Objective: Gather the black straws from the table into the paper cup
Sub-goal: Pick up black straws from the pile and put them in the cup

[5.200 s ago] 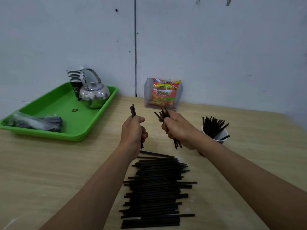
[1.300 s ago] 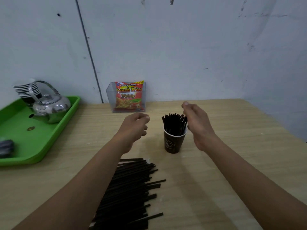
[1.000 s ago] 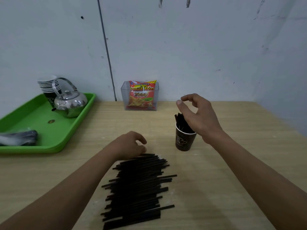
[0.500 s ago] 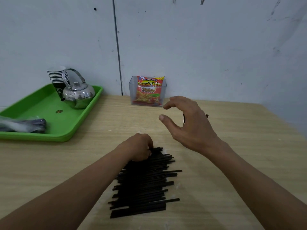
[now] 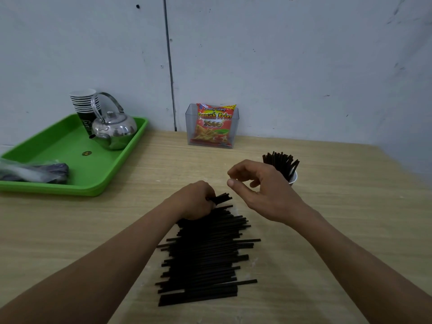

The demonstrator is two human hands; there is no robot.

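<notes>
One paper cup (image 5: 293, 178) holds many thin black straws (image 5: 280, 163); a pile (image 5: 205, 251) lies on the worktop (image 5: 339, 230). Left hand (image 5: 195, 199) fingers pinch a few pile straws; right hand (image 5: 259, 190) fingers are half-curled, empty.

Black straws (image 5: 205, 253) piled flat on table – more upright in paper cup (image 5: 293, 178)
</notes>
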